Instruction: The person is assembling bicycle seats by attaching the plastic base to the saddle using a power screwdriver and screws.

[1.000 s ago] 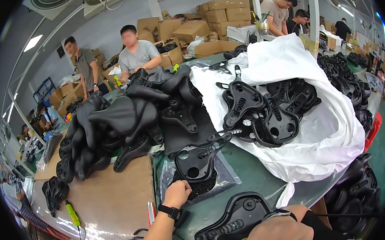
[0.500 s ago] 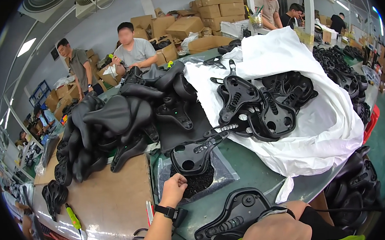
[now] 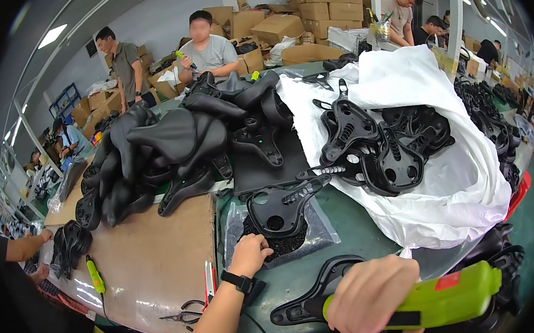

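My right hand (image 3: 374,296) is wrapped round a lime-green power screwdriver (image 3: 450,297) that lies sideways, its body pointing right. Just behind and left of that hand rests a black bicycle saddle (image 3: 297,308), underside up and partly hidden by it. My left hand (image 3: 251,255) reaches into an open clear plastic bag (image 3: 321,229) of small black screws (image 3: 283,249). Its fingers are curled together at the screws; what they pinch, if anything, cannot be made out. A black plastic saddle base (image 3: 276,207) lies across the bag's far part, just beyond my fingertips.
A heap of black saddles (image 3: 170,138) stands left of centre. More bases fill a white sack (image 3: 464,186) at the right. Scissors (image 3: 185,312), a red-handled cutter (image 3: 209,280) and another green screwdriver (image 3: 94,275) lie on the table. Another person's hands (image 3: 41,256) show at the left edge.
My right hand and the screwdriver have come up, and the tool is more fully in view. My left hand stays at the screws. Another person's hands have appeared at the left edge.
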The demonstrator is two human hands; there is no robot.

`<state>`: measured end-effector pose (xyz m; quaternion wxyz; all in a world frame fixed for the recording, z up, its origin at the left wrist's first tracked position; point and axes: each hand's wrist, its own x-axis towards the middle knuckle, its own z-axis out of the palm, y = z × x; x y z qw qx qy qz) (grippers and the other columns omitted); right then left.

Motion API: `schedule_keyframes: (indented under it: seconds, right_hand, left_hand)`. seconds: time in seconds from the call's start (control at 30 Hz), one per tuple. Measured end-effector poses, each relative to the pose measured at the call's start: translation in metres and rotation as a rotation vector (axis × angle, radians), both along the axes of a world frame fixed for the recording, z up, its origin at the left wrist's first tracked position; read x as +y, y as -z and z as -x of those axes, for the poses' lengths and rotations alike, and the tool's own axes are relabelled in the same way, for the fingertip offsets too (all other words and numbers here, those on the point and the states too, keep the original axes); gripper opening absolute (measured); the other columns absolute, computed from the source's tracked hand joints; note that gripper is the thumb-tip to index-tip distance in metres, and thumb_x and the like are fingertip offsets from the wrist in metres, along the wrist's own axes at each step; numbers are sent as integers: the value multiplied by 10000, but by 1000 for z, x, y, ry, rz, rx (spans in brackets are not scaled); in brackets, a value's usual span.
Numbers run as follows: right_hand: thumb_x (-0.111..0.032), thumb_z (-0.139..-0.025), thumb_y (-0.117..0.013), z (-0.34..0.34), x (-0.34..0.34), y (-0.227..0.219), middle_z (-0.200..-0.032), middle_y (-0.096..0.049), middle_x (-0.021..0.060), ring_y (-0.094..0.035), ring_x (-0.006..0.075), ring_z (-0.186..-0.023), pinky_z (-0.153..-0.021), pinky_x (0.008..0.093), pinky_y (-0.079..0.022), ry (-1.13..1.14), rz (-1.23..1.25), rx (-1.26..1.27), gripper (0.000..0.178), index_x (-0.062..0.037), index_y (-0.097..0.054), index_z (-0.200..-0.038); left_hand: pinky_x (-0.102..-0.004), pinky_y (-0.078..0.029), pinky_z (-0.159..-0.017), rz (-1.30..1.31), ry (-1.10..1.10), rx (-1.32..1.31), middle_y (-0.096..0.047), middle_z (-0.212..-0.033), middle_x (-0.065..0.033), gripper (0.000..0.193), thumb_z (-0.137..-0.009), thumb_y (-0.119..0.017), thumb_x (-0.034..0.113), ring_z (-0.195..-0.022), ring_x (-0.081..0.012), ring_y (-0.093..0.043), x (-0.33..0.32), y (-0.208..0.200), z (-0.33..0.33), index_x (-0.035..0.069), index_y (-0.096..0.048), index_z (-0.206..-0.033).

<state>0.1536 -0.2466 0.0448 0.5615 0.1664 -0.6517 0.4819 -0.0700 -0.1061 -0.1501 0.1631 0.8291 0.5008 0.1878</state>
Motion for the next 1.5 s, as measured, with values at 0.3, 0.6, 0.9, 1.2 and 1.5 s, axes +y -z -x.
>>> schedule_keyframes:
  seconds: [0.3,0.6,0.9,1.2,1.5]
  right_hand:
    - [-291,-733,-762,-7,26,35,-774,-630,161,-628,247,-700,-661,357,-517,50,246,-195,629,151,-562,-1133]
    - [-303,-802,-714,3,35,60,-782,-622,194,-633,335,-687,-655,485,-513,27,311,-26,622,75,-443,-1215]
    - [-531,-843,-607,10,36,60,-675,-557,85,-598,243,-570,-592,394,-507,310,537,154,606,-20,-406,-1098]
    - [-525,-900,-511,26,50,45,-683,-543,48,-561,200,-507,-493,336,-460,113,464,161,516,-57,-391,-1080]
    - [-439,-908,-548,45,44,56,-684,-551,59,-555,190,-490,-460,311,-449,49,497,130,447,-45,-385,-1043]
  left_hand:
    - [-420,-483,-733,222,-154,-218,-650,-778,-126,175,-737,-719,212,-843,-327,-603,8,-4,7,53,-661,-783]
    - [-416,-477,-724,22,29,-65,-616,-778,-128,168,-733,-715,177,-794,-314,-594,9,7,4,43,-664,-822]
    - [-359,-458,-733,28,92,-489,-622,-795,-109,63,-810,-615,39,-791,-300,-568,-51,-64,22,30,-615,-871]
    - [-330,-473,-722,60,122,-640,-652,-818,-65,100,-779,-672,34,-768,-248,-591,-148,-54,35,51,-661,-877]
    - [-330,-469,-716,22,88,-707,-653,-819,-60,102,-782,-668,28,-764,-248,-579,-163,-49,39,58,-663,-880]
